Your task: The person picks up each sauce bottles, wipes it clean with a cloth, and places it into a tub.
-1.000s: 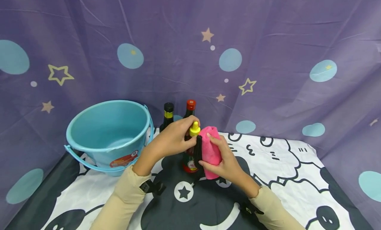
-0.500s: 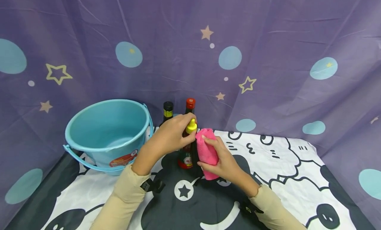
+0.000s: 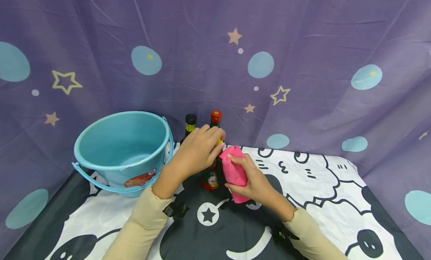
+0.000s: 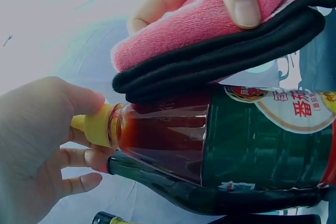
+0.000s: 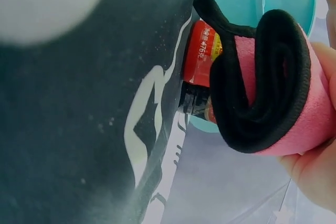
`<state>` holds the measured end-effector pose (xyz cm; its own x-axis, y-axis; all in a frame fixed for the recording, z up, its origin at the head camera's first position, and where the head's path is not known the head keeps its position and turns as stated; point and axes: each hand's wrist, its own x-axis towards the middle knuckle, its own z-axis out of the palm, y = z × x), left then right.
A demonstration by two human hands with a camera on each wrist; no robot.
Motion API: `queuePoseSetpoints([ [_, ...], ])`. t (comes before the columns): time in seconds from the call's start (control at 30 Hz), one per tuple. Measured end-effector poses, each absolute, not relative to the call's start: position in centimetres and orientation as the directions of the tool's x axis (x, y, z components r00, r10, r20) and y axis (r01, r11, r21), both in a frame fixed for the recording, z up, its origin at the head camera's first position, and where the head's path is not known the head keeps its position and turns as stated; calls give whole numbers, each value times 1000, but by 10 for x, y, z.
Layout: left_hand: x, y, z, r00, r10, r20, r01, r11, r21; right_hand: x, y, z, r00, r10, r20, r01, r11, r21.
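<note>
In the head view my left hand point(image 3: 196, 149) is over the top of a ketchup bottle point(image 3: 210, 179), mostly covering its yellow cap. The left wrist view shows thumb and fingers pinching that yellow cap point(image 4: 100, 124); the bottle has red sauce and a green label. My right hand point(image 3: 257, 179) holds a folded pink cloth point(image 3: 235, 174) with black edging, thumb on one side and fingers on the other. The cloth is beside the bottle, its black edge overlapping the bottle's shoulder in the left wrist view; I cannot tell whether they touch.
Behind the ketchup stand a red-capped dark bottle point(image 3: 216, 117) and a black-capped bottle point(image 3: 190, 121). A light blue bucket point(image 3: 80, 157) with a handle is at the left. A purple curtain point(image 3: 303, 35) hangs behind the patterned cloth-covered surface point(image 3: 330, 230).
The ketchup bottle and the pink cloth have shifted slightly left. My left hand has turned over the yellow cap, which is now mostly hidden in the head view.
</note>
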<state>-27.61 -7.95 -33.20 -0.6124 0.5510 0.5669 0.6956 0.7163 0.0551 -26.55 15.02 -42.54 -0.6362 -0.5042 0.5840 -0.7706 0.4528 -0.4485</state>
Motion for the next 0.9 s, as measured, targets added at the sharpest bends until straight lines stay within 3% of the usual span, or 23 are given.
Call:
queuePoseSetpoints([
  [0.23, -280, -82, -331, -601, 550, 581, 730, 673, 119, -266, 153, -423, -662, -543, 517, -750, 491, -444],
  [0.73, -276, -79, -338, -603, 538, 589, 729, 671, 135, -259, 167, -416, -672, -657, 341, -733, 526, -431],
  [0.9, -278, -80, -336, -594, 529, 606, 728, 675, 125, -262, 168, -419, -682, -702, 204, -712, 574, -406],
])
